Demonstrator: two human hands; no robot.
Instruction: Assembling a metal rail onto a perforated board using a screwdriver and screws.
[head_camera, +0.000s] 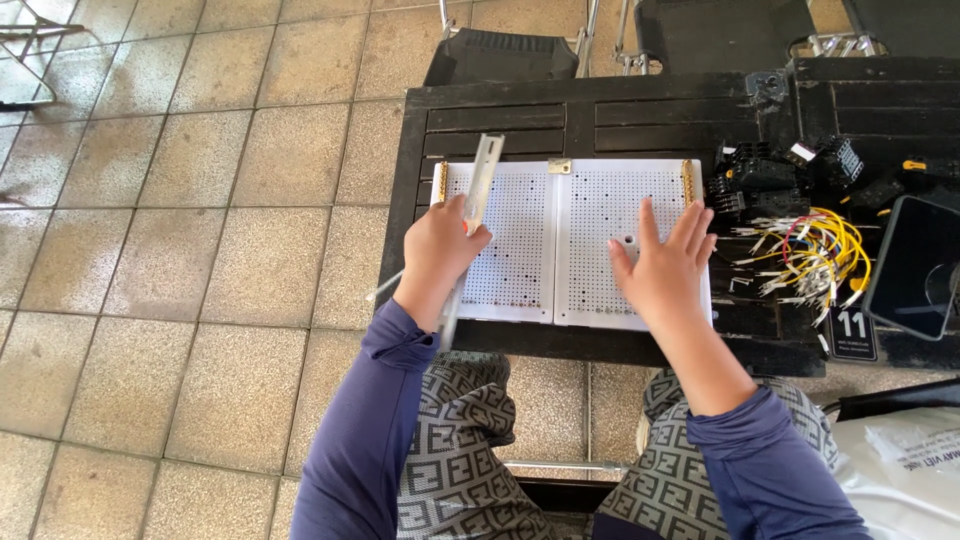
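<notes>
Left hand (440, 250) is closed around a long metal rail (470, 225), seemingly light, stiff and best gripped mid-length, above the white perforated panel (520, 250) on the dark bench (500, 120), while the right hand (665, 265) presses spread flat on that panel.

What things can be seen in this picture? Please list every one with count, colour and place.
perforated board: one, white, two hinged panels, on the table
table: one, black, slatted, ahead of the person
metal rail: one, silver, in the left hand
wires: a bundle, mostly yellow, right of the board
relay sockets: several, black, upper right of the table
phone: one, black, far right
chair: one, dark, behind the table
left hand: grips the rail over the left panel
right hand: flat, fingers spread, on the right panel
</notes>
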